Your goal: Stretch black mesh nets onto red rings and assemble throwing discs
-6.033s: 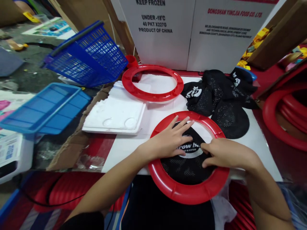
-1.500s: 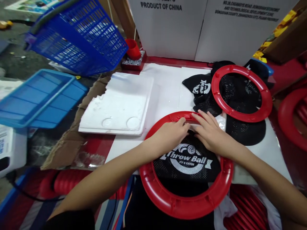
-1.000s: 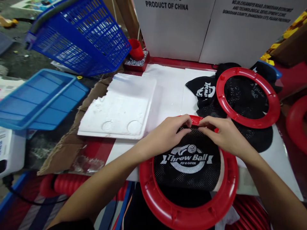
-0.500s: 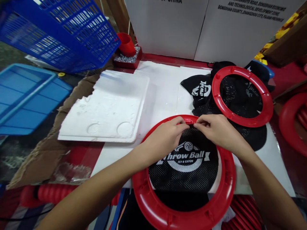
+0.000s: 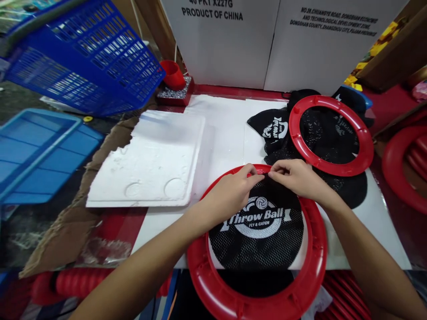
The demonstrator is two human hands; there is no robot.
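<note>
Near red ring [image 5: 318, 240] sticks out past the near edge of the white sheet [image 5: 227, 133] on the counter [image 5: 387, 106]; its near side runs to the bottom of view. White carton [image 5: 227, 49] walls off the far side. Foam slab [image 5: 156, 155] sits left of the ring, just beside it, torn cardboard [image 5: 66, 222] past that. Blue basket [image 5: 100, 58] and red cup [image 5: 173, 76] far left. Second red ring [image 5: 295, 129] lies on the black mesh pile [image 5: 350, 189], far right, close to the right hand [image 5: 298, 178]. Room to move: strip of sheet between slab and pile, beyond the hands; more sheet to the right of the near ring, under the right forearm.

Printed black mesh [image 5: 256, 249], "Throw Ball" in white, spans much of the near ring's opening, mostly on the near side of the fingers. Left hand [image 5: 233, 191] and right hand both have fingers narrow, pinching at the mesh's far edge, by the ring's far rim, fingertips close together. Exact grip between fingertips too small to tell.
</note>
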